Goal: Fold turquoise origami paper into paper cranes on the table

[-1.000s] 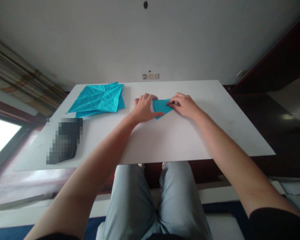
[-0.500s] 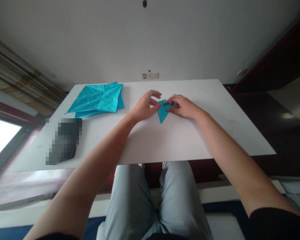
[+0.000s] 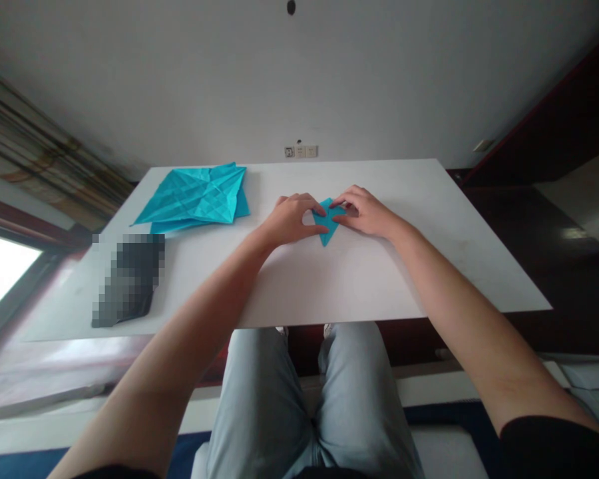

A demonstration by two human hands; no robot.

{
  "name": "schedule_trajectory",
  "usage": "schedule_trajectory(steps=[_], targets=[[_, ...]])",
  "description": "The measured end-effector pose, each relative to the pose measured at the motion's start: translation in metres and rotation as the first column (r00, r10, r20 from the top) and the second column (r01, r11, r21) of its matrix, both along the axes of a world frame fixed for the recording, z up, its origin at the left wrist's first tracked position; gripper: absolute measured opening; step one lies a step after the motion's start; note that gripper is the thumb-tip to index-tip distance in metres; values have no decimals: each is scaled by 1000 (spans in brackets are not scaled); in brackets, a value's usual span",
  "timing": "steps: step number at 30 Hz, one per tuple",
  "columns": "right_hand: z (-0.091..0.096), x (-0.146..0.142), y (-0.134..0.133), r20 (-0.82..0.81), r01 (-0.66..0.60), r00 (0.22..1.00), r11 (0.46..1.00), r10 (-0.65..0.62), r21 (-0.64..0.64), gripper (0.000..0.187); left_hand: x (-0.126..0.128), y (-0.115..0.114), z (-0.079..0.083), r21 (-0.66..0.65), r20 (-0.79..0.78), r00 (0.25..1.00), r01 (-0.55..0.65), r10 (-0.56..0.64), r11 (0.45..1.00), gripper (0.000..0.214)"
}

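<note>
A small folded piece of blue paper, kite-shaped with its point towards me, lies on the white table. My left hand grips its left side, thumb on the lower part and fingertips near the upper left edge. From the other side my right hand pinches the paper's right edge between thumb and fingers. The fingers of both hands hide parts of the paper's edges.
Creased sheets of blue paper lie overlapping at the table's back left. A dark, blurred-out object is near the front left of the white table. Wall sockets show behind the table.
My left hand's fingers have come down from above the paper onto its left side, and the thumb has shifted lower. My right hand stays nearly in place.
</note>
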State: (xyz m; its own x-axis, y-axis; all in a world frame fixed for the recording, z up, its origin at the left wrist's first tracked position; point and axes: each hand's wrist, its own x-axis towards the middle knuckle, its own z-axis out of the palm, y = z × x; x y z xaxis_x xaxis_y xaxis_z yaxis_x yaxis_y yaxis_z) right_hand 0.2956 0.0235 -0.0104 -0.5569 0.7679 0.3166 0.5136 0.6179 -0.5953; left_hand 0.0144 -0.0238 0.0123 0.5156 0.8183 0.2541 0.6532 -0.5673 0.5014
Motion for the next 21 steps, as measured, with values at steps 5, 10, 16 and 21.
schedule_trajectory(steps=[5,10,16,21], targets=[[-7,2,4,55,154,986,986,-157,66,39,2,-2,-1,-5,-45,998,-53,53,999,47],[-6,0,3,85,236,967,970,-240,54,33,5,-5,-3,-10,-76,990,-119,118,993,59],[-8,-1,4,69,240,968,971,-240,11,34,7,-4,-6,-12,-83,986,-143,141,990,60],[-7,-2,3,29,243,970,970,-243,-24,39,7,-2,-13,-32,-43,971,-238,237,971,84]])
